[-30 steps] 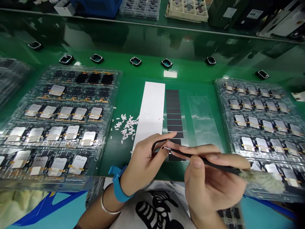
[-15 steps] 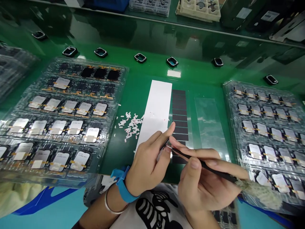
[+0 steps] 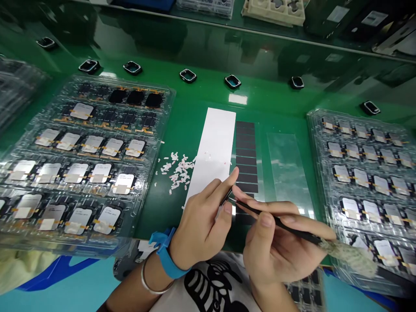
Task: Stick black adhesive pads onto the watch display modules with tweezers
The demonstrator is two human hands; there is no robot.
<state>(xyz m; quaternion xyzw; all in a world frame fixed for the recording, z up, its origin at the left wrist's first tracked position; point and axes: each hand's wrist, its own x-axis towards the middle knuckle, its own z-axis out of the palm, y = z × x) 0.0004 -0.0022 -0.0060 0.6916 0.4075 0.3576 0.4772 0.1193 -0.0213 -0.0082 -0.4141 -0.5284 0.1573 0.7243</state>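
My left hand (image 3: 204, 221), with a blue band at the wrist, pinches a small dark piece (image 3: 226, 196) between thumb and fingers. Most of that piece is hidden by the fingers. In my right hand (image 3: 276, 255) is a slim black tool (image 3: 300, 235) with a fine metal tip and a pale, fuzzy rear end. The tip meets or nearly meets the dark piece; contact cannot be made out. Both hands are over the near ends of a white paper strip (image 3: 218, 134) and a sheet of black rectangles (image 3: 246, 152).
Small white scraps (image 3: 178, 171) lie left of the paper. Clear film (image 3: 286, 160) lies to the right. Trays of silver-backed modules stand at left (image 3: 121, 167) and right (image 3: 357, 160). Several watch frames (image 3: 233, 81) line the back, below a shelf edge (image 3: 208, 21).
The view has shifted slightly. My left thumb has moved a little down and back, and the tool has turned slightly in my right hand. Both grips continue.
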